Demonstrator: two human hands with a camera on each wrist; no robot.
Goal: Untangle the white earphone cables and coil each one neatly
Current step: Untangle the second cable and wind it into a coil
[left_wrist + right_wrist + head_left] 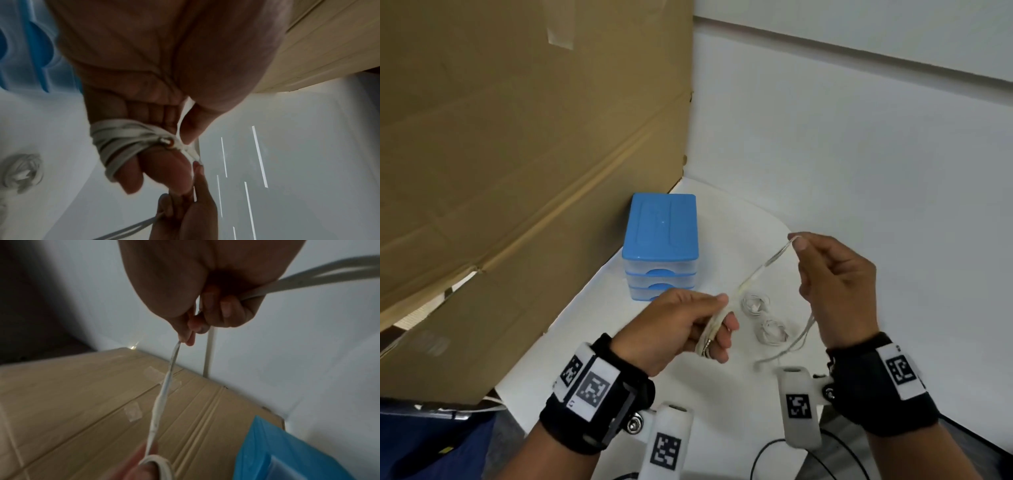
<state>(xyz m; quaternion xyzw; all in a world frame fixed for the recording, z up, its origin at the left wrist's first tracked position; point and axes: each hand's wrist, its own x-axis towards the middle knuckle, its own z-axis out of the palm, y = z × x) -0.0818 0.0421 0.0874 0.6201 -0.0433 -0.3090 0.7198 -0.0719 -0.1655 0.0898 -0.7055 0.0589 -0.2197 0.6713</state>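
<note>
A white earphone cable (760, 269) (164, 391) stretches taut between both hands above the white table (722, 394). My left hand (709, 322) (156, 154) has several turns of it wound round its fingers, the thumb pinning the wrap, the plug (169, 142) showing at the coil. My right hand (799, 245) (189, 337), raised to the right, pinches the cable at thumb and fingertip; the loose tail (787, 349) hangs from its palm. Two coiled earphones (755, 303) (772, 331) lie on the table between the hands.
A small blue-lidded drawer unit (661, 246) stands behind the left hand. A big cardboard sheet (517, 154) walls the left side. White walls close the back and right. Black cables (767, 455) lie at the near table edge.
</note>
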